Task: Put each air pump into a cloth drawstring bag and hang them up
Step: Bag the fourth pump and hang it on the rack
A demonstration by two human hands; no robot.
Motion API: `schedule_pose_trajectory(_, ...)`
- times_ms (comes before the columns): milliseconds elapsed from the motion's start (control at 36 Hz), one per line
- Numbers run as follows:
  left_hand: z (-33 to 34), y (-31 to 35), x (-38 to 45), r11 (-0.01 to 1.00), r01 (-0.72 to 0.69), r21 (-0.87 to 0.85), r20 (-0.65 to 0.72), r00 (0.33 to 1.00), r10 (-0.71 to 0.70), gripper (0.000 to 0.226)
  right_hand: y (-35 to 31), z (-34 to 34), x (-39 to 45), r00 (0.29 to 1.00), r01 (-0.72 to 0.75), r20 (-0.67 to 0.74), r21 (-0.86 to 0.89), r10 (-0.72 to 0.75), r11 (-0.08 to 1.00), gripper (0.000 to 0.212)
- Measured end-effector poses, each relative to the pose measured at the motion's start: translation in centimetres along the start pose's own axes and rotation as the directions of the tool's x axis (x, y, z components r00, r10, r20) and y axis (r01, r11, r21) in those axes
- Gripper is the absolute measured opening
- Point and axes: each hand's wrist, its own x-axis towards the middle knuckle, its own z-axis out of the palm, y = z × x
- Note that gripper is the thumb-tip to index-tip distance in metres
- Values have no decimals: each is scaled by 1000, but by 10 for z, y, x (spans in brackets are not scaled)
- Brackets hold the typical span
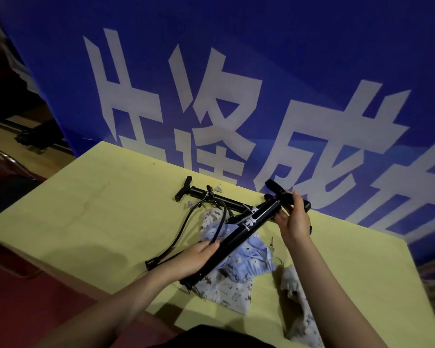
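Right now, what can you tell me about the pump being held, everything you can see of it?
The held pump is a long black tube, metal by its sheen, with white lettering midway and a black T-handle at its far end. It is tilted diagonally above the patterned cloth bags, base end nearest the person. The left hand grips the lower barrel; the right hand holds it near the handle. Whether the hose beside it is its own cannot be told.

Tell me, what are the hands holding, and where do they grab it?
Both hold one black air pump. The left hand grips the lower part of its barrel; the right hand holds the top end by the handle.
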Motion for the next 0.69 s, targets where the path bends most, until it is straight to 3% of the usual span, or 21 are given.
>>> schedule_pose_trajectory(56, -1, -3, 0, 989, 0, -150, -54, 998, -8, 28, 1, 0, -1, 1000, -19, -14, -7, 19, 1000, 22)
schedule_pose_trajectory(111, -3, -1, 2, 950, -40, -310, -131, 991, -1, 24, 4, 1, -3, 1000, -24, -14, -7, 24, 1000, 25)
schedule_pose_trajectory(194, -9, 11, 7, 786, -120, -606, -213, 977, -16, 23, 8, 2, -8, 1000, -15, 18, -28, 15, 999, 34)
schedule_pose_trajectory(472, -17, 60, 31, 805, -267, -530, -337, 937, 90, 36, 14, 22, -21, 986, 5, 166, -55, 4, 998, 34)
schedule_pose_trajectory(694, -24, 69, 33, 655, -340, -675, -357, 927, 114, 28, 7, 21, -24, 973, 6, 230, -37, 3, 999, 30)
